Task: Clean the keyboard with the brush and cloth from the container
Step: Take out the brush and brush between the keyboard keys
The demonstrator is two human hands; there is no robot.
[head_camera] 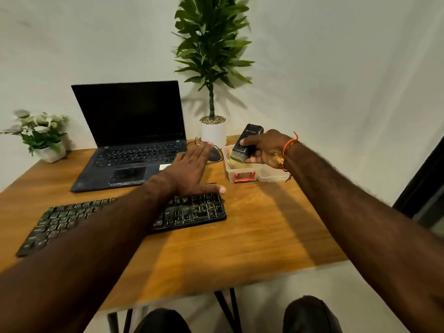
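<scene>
Head view of a wooden tabletop (252,236) with two hands at work. The right hand (266,152) is closed around a black brush (247,143), held just above a clear plastic container (254,174) near the tabletop's far right edge; the pale bristles point down toward the container's interior. A small light logo is printed near the top of the brush body, but it is too small and blurred to read. Inside the container lies a yellowish cloth (236,164), partly hidden by the brush, and a red latch sits on the container's near wall. The left hand (189,171) is spread flat with fingers wide, holding nothing, and hovers over the far right end of the keyboard (72,219). One black external keyboard lies at the near left of the tabletop, its keys marked with whitish dust; the key legends cannot be read. Behind it stands one open laptop (129,140) with a dark screen, a white sticker at its palm rest, text illegible. One dark mouse (215,155) rests between laptop and container. Two potted plants are present: a tall leafy plant (212,56) in a white pot behind the mouse, and a small flowering plant (40,133) at far left. An orange thread bracelet (287,150) circles the right wrist.
</scene>
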